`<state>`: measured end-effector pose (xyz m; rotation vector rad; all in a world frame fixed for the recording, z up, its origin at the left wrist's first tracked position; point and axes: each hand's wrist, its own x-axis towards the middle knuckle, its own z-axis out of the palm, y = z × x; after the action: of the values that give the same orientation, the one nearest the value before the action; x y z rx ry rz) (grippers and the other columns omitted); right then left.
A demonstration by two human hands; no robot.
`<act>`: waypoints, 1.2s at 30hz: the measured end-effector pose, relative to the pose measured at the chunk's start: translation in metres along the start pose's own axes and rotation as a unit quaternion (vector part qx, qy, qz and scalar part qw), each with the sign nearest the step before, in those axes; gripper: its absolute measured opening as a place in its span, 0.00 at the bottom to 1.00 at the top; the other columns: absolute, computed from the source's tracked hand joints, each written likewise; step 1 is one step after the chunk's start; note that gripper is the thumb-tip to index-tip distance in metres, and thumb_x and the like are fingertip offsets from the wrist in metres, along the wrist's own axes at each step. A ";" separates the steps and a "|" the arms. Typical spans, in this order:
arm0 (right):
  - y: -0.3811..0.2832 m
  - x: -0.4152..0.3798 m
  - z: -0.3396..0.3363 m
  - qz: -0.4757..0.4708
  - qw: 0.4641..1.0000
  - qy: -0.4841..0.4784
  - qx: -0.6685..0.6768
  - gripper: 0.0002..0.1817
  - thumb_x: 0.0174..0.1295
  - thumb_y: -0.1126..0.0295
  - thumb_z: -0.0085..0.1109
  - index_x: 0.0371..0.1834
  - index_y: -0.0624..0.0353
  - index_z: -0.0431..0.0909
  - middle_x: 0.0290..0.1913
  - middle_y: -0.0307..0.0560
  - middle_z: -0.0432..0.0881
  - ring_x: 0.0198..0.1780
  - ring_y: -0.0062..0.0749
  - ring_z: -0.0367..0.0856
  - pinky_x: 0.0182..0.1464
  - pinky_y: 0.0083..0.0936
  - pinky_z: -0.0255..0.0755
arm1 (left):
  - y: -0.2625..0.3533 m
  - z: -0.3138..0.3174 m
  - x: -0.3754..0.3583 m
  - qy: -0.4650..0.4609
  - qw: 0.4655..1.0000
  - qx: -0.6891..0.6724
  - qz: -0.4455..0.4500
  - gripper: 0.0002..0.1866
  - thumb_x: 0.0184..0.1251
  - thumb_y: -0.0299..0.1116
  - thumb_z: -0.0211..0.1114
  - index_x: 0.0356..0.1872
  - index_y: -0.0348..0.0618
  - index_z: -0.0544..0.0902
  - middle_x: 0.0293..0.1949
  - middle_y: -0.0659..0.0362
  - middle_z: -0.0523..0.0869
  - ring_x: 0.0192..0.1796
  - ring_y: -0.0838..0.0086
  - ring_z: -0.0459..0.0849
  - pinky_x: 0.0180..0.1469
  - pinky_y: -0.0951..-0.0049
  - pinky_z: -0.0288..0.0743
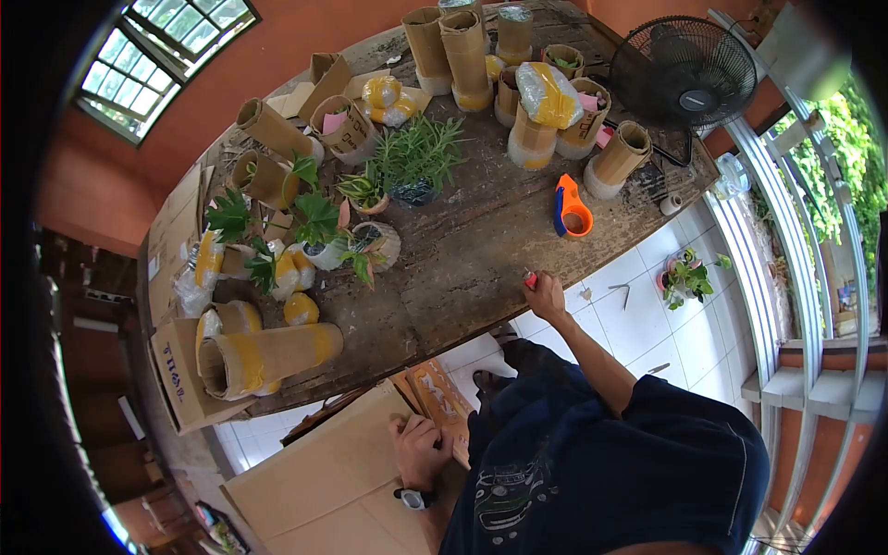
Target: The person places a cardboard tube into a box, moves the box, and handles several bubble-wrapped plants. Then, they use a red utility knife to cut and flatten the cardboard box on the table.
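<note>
My right hand (546, 296) is closed around a small red-handled tool (530, 279) at the table's front edge. Beyond it, an orange and blue tape dispenser (575, 211) lies on the wooden table (444, 268). My left hand (422, 450), with a watch on the wrist, rests with curled fingers on a large cardboard sheet (342, 472) below the table edge. Whether those fingers grip the sheet's edge is hard to make out.
Potted plants (418, 153) and cardboard tubes wrapped with tape (273, 359) stand at the left and back. A black fan (684, 79) is at the back right. An open cardboard box (185, 375) sits at the left edge. Another plant (686, 277) stands on the tiled floor.
</note>
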<state>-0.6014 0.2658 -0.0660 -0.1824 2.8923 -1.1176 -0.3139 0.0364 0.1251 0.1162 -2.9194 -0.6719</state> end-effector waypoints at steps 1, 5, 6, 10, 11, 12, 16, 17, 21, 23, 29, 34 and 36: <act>0.001 0.001 0.000 -0.003 1.000 0.002 0.002 0.15 0.56 0.63 0.64 0.29 0.68 0.78 0.34 0.68 0.82 0.40 0.67 0.81 0.42 0.53 0.73 | 0.001 0.000 0.001 0.004 1.000 -0.002 0.002 0.12 0.48 0.26 0.70 0.13 0.45 0.75 0.20 0.63 0.78 0.33 0.70 0.79 0.48 0.62 0.63; 0.005 0.002 0.001 0.010 1.000 -0.013 -0.005 0.16 0.56 0.63 0.64 0.30 0.68 0.78 0.32 0.68 0.81 0.39 0.67 0.81 0.42 0.53 0.74 | 0.005 0.001 0.003 0.007 1.000 -0.007 -0.003 0.13 0.47 0.25 0.71 0.12 0.44 0.74 0.19 0.62 0.78 0.32 0.70 0.79 0.47 0.63 0.63; 0.005 0.004 0.002 0.013 1.000 -0.011 -0.005 0.16 0.56 0.63 0.65 0.29 0.68 0.78 0.32 0.69 0.81 0.39 0.67 0.81 0.42 0.52 0.74 | 0.005 0.001 0.003 0.006 1.000 -0.007 -0.006 0.13 0.48 0.25 0.71 0.12 0.44 0.74 0.19 0.62 0.78 0.32 0.70 0.79 0.47 0.63 0.63; 0.012 0.009 0.007 0.034 0.999 -0.020 -0.018 0.17 0.56 0.62 0.65 0.29 0.69 0.78 0.30 0.69 0.81 0.37 0.66 0.82 0.40 0.51 0.74 | 0.004 0.002 0.002 -0.005 1.000 -0.004 -0.015 0.11 0.47 0.27 0.70 0.14 0.45 0.76 0.20 0.63 0.78 0.33 0.71 0.79 0.48 0.62 0.63; 0.013 0.010 0.007 0.043 0.998 -0.027 -0.024 0.17 0.56 0.62 0.65 0.29 0.69 0.79 0.30 0.69 0.81 0.37 0.66 0.82 0.39 0.51 0.74 | 0.004 0.002 0.002 -0.006 1.000 -0.003 -0.015 0.11 0.47 0.27 0.70 0.14 0.45 0.76 0.20 0.63 0.78 0.33 0.71 0.79 0.48 0.62 0.63; 0.015 0.011 0.007 0.039 0.998 -0.032 -0.024 0.17 0.57 0.61 0.65 0.30 0.69 0.79 0.29 0.69 0.81 0.36 0.66 0.82 0.39 0.50 0.74 | 0.005 0.002 0.002 -0.007 1.000 -0.003 -0.015 0.11 0.47 0.27 0.70 0.14 0.45 0.76 0.20 0.63 0.78 0.33 0.71 0.79 0.49 0.62 0.63; 0.024 0.018 0.009 0.046 0.998 -0.050 -0.001 0.19 0.58 0.60 0.65 0.30 0.70 0.80 0.28 0.68 0.81 0.34 0.64 0.83 0.38 0.49 0.74 | 0.007 0.004 0.005 0.003 1.000 -0.002 -0.012 0.11 0.47 0.27 0.70 0.14 0.45 0.76 0.20 0.63 0.78 0.33 0.71 0.79 0.48 0.62 0.63; 0.021 0.019 0.006 0.055 0.997 -0.054 0.010 0.19 0.59 0.60 0.65 0.30 0.70 0.80 0.27 0.68 0.81 0.34 0.63 0.83 0.38 0.49 0.74 | 0.007 0.003 0.005 -0.004 1.000 -0.003 -0.017 0.11 0.47 0.27 0.70 0.14 0.45 0.76 0.20 0.63 0.78 0.33 0.71 0.79 0.48 0.62 0.63; 0.014 0.020 -0.006 0.069 0.996 -0.056 0.030 0.18 0.61 0.60 0.65 0.34 0.69 0.79 0.26 0.67 0.80 0.34 0.63 0.83 0.37 0.49 0.74 | 0.007 0.003 0.006 -0.016 1.000 0.000 -0.022 0.10 0.47 0.27 0.70 0.15 0.45 0.77 0.20 0.63 0.79 0.33 0.71 0.80 0.49 0.62 0.63; 0.015 0.020 -0.007 0.063 0.996 -0.050 0.039 0.17 0.62 0.61 0.64 0.37 0.68 0.78 0.27 0.67 0.80 0.34 0.64 0.83 0.36 0.49 0.73 | 0.008 0.003 0.007 -0.017 1.000 -0.003 -0.024 0.10 0.47 0.27 0.71 0.15 0.45 0.77 0.21 0.63 0.79 0.33 0.71 0.80 0.49 0.62 0.63; 0.024 0.019 -0.011 0.029 0.998 -0.039 0.035 0.18 0.66 0.64 0.59 0.51 0.66 0.70 0.31 0.72 0.82 0.37 0.70 0.82 0.37 0.58 0.74 | 0.009 0.004 0.006 -0.010 0.999 0.003 -0.037 0.10 0.46 0.28 0.72 0.15 0.46 0.77 0.21 0.64 0.79 0.34 0.71 0.80 0.49 0.63 0.63; 0.011 0.019 -0.021 0.021 0.999 -0.032 0.034 0.16 0.67 0.65 0.58 0.49 0.65 0.70 0.31 0.71 0.82 0.36 0.70 0.82 0.36 0.56 0.75 | 0.013 -0.001 0.012 -0.011 0.999 -0.006 -0.044 0.13 0.49 0.26 0.72 0.13 0.43 0.77 0.19 0.63 0.79 0.33 0.71 0.79 0.47 0.63 0.64; 0.013 0.018 -0.017 0.013 0.999 -0.029 0.009 0.15 0.67 0.65 0.58 0.48 0.64 0.70 0.31 0.70 0.82 0.36 0.69 0.82 0.36 0.56 0.75 | 0.013 0.001 0.011 -0.007 0.999 -0.014 -0.042 0.12 0.50 0.26 0.72 0.13 0.43 0.78 0.20 0.63 0.79 0.33 0.71 0.80 0.47 0.63 0.64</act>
<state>-0.6222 0.2850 -0.0621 -0.1732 2.8253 -1.1151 -0.3256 0.0470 0.1314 0.2321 -2.9322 -0.7287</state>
